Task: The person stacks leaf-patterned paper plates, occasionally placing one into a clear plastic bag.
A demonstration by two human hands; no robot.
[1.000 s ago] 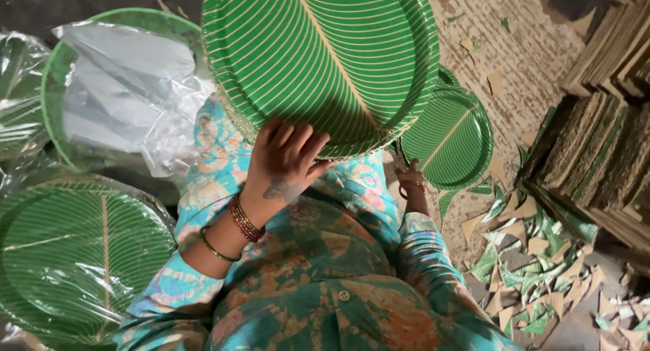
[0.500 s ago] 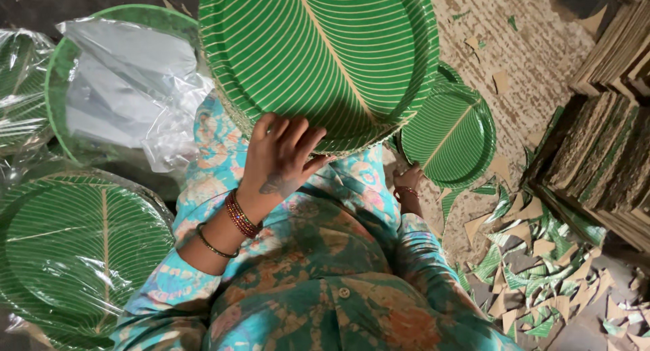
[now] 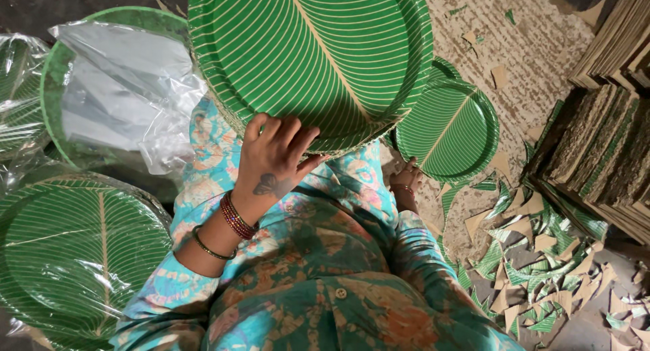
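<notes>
Since a second ago the stack of green leaf-patterned paper plates (image 3: 311, 60) has shifted only a little against your lap, and your left hand (image 3: 274, 158) has stayed pressed on its near rim, while your right hand (image 3: 405, 182) has barely stirred low at your right side. You have the left hand's fingers (image 3: 292, 134) spread and half curled over the stack's lower edge, fingertips on the rim and the thumb side along the stacked edges, so the grip is a loose, wide clasp on the plates rather than a clench; red and dark bangles (image 3: 227, 226) sit at that wrist. The stack stands tilted with its face towards you, resting at the top of your floral blue tunic (image 3: 318, 256). Your right hand lies just beside a second pile of the same green plates (image 3: 450, 127) on the woven mat (image 3: 521, 46); you cannot tell from this view whether its fingers are closed on anything. To your left lie plates wrapped in clear plastic (image 3: 81, 249) and a loose plastic bag (image 3: 122, 94) over another plate. Green and tan paper trimmings (image 3: 535, 256) litter the ground to your right, near stacked board sheets (image 3: 602, 148)
</notes>
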